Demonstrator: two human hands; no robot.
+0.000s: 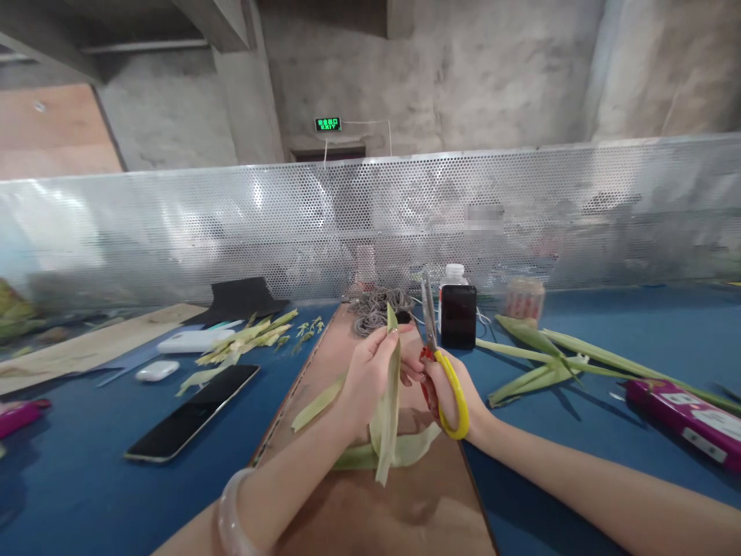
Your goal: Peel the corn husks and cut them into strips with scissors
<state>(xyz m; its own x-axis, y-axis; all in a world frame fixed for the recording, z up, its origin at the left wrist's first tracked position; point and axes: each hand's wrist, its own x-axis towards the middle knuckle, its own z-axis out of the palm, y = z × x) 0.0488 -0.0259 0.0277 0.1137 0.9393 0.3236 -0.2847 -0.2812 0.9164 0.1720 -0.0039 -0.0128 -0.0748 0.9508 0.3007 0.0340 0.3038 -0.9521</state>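
Note:
My left hand point(370, 374) is closed on a pale green corn husk strip point(387, 428), pinching it near its pointed top so the rest hangs down. A pair of scissors point(455, 398) with yellow and red handles sits in my right hand point(443, 378), blades pointing up and away from the strip. The fingers of my right hand come close to the strip; whether they touch it I cannot tell. Below both hands, another husk piece point(417, 455) lies across the brown cardboard point(370, 517), and a further piece point(318, 403) rests at its left side.
On the blue table stand a propped phone point(458, 316), a white bottle point(455, 272) and a jar point(524, 301). Long leaves point(538, 374) and a purple pack point(686, 421) lie right. Left are a flat phone point(194, 413), white case point(157, 371) and cut husks point(255, 340). Grey cord point(376, 309) lies behind.

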